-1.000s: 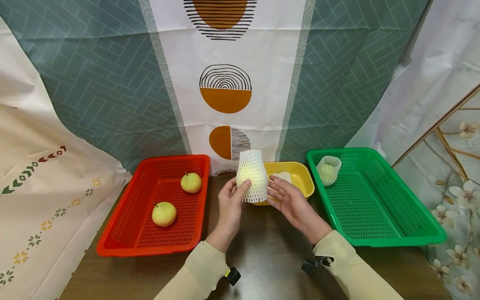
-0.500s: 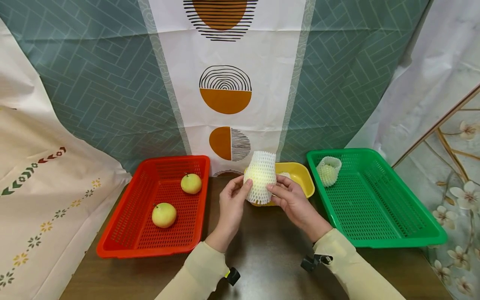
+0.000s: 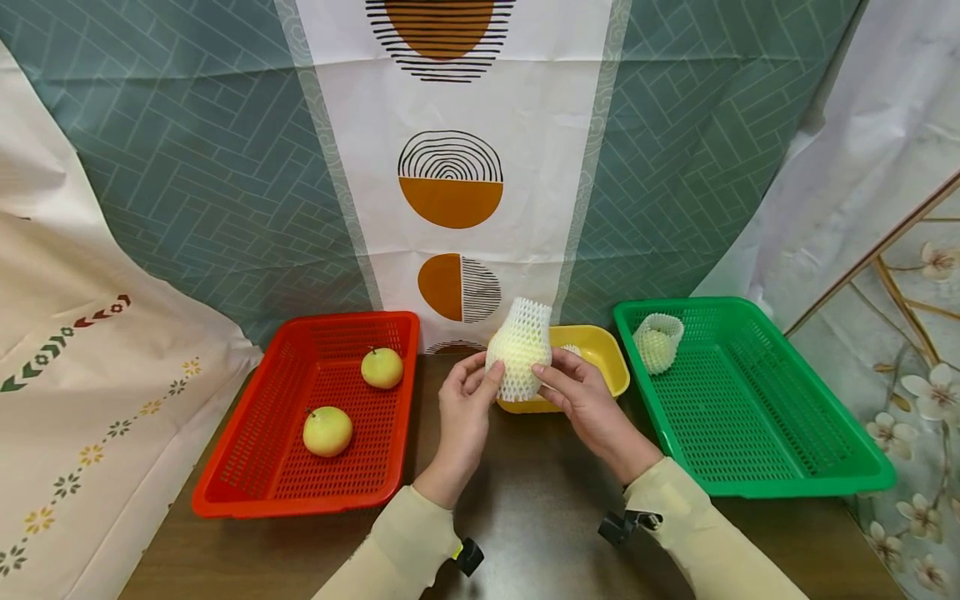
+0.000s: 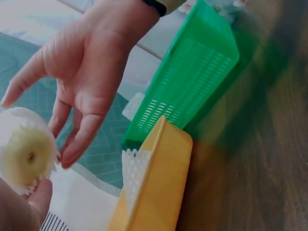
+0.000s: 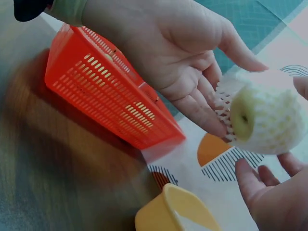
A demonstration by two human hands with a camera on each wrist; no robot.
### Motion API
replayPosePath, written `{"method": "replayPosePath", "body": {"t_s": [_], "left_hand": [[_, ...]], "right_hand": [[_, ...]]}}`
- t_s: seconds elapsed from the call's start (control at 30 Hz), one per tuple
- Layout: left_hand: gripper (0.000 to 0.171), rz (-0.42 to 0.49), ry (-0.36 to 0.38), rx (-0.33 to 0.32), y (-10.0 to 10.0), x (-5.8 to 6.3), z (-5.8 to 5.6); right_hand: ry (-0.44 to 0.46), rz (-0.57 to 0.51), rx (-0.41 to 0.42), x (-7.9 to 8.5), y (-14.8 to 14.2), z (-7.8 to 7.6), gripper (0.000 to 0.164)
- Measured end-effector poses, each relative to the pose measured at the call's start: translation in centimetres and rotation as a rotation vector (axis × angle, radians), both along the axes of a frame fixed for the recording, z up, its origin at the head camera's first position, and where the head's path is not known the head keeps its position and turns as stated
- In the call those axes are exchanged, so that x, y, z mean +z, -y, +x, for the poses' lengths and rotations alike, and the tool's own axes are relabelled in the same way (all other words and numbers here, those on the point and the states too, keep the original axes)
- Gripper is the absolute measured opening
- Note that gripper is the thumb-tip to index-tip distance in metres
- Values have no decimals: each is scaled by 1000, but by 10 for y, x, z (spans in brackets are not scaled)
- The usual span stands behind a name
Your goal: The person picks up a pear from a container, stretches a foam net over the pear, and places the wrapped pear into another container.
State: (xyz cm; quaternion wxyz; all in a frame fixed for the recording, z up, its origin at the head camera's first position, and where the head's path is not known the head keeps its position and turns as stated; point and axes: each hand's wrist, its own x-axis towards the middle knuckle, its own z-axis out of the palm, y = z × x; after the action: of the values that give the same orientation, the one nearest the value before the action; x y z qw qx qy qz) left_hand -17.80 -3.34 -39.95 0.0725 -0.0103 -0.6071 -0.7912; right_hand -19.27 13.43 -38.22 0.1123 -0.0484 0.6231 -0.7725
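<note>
A round yellow pear (image 5: pixel 242 115) sits inside a white foam net sleeve (image 3: pixel 521 350), lifted above the table in front of the yellow basket. My left hand (image 3: pixel 465 408) grips the sleeve from the left, its thumb on the near side. From the right, my right hand (image 3: pixel 588 404) holds it too, thumb pressed on the front of the net. The pear's bottom shows through the sleeve's open lower end in both wrist views, and the net's narrower upper end stands up above the fruit.
On the left, a red basket (image 3: pixel 300 503) holds two bare pears (image 3: pixel 327 432). A yellow basket (image 3: pixel 617 375) behind my hands contains more foam nets (image 4: pixel 134 173). To the right, a green basket (image 3: pixel 757 417) has one netted pear (image 3: pixel 657 346) in its far left corner.
The netted pear has shifted slightly right. My right hand, with its fingers spread beside the net a second ago, now holds it. The net's top has narrowed and tilts a little right.
</note>
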Motion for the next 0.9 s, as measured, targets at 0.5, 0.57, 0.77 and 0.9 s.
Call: {"method": "replayPosePath", "body": {"t_s": [0.5, 0.57, 0.77, 0.9], "left_hand": [[37, -162, -21, -22, -8, 28, 17], [37, -167, -28, -23, -10, 30, 18], [35, -148, -52, -71, -13, 30, 16], [36, -147, -66, -86, -18, 31, 13]], "right_hand": [[-9, 75, 29, 8, -8, -6, 68], [-15, 95, 41, 9, -10, -7, 68], [-25, 145, 52, 13, -16, -9, 70], [-50, 163, 63, 15, -24, -11, 68]]}}
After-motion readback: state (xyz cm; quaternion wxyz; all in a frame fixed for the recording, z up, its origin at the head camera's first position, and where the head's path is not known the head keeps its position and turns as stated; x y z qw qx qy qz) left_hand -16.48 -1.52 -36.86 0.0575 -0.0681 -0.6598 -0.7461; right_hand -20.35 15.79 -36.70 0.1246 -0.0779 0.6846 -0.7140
